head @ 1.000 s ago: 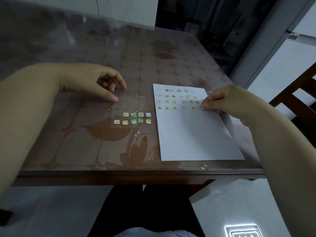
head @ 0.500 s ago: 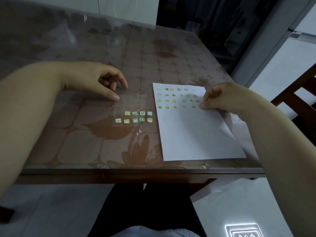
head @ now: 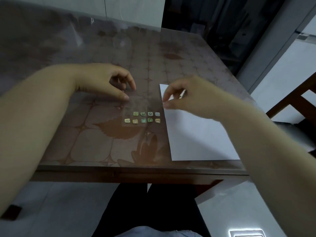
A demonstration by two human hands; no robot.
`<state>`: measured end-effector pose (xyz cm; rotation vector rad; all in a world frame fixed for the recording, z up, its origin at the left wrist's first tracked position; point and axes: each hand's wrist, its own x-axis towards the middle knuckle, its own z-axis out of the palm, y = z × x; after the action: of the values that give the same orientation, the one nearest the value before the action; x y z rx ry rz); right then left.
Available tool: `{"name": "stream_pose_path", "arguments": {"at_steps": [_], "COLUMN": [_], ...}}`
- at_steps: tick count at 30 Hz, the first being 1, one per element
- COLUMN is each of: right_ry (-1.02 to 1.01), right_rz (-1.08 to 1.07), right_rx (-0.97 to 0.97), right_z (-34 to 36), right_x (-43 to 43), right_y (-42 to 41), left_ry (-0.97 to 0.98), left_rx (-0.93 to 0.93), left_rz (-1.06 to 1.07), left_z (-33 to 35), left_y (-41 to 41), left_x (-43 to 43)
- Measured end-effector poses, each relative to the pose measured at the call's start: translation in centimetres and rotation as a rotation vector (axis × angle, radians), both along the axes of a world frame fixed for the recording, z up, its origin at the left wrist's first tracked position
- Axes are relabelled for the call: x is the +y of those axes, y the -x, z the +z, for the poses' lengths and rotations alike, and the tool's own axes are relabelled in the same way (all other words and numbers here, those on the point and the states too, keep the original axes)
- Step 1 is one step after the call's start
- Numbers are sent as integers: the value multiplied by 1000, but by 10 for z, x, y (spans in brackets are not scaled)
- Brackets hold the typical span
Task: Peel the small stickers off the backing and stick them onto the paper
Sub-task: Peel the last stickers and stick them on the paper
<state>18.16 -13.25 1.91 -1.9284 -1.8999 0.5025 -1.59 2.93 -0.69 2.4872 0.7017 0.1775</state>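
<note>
A clear backing sheet (head: 145,106) lies flat on the table with several small green and yellow stickers (head: 143,117) in two rows on its near part. My left hand (head: 106,82) rests at the sheet's far left corner, thumb tip pressing it down, fingers curled. A white paper (head: 196,134) lies to the right of the sheet. My right hand (head: 186,96) hovers blurred over the paper's far left part, fingers apart and empty, thumb near the paper's left edge. It hides the stickers on the paper.
The table (head: 85,142) has a brown leaf-patterned top under a glossy cover; its front edge runs across the lower middle. A wooden chair (head: 297,103) stands at the right. My dark-trousered legs (head: 153,211) show below the table.
My right hand has lifted off the right side of the paper's sticker rows and swung left toward the backing sheet. My left hand keeps its place on the sheet.
</note>
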Motion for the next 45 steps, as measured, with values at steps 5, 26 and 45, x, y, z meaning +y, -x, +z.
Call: {"name": "stream_pose_path", "arguments": {"at_steps": [5, 26, 45], "right_ry": [-41, -48, 34], "right_rz": [25, -101, -101], "right_rx": [-2, 138, 131], "right_z": [-6, 6, -27], "right_x": [13, -6, -10], "right_y": [12, 0, -8], "left_ry": [-124, -97, -63], "left_rx": [-37, 81, 78], "left_rz": [7, -24, -6], "left_z": [1, -3, -2], "left_y": [-3, -10, -9], "left_x": [-2, -9, -7]}}
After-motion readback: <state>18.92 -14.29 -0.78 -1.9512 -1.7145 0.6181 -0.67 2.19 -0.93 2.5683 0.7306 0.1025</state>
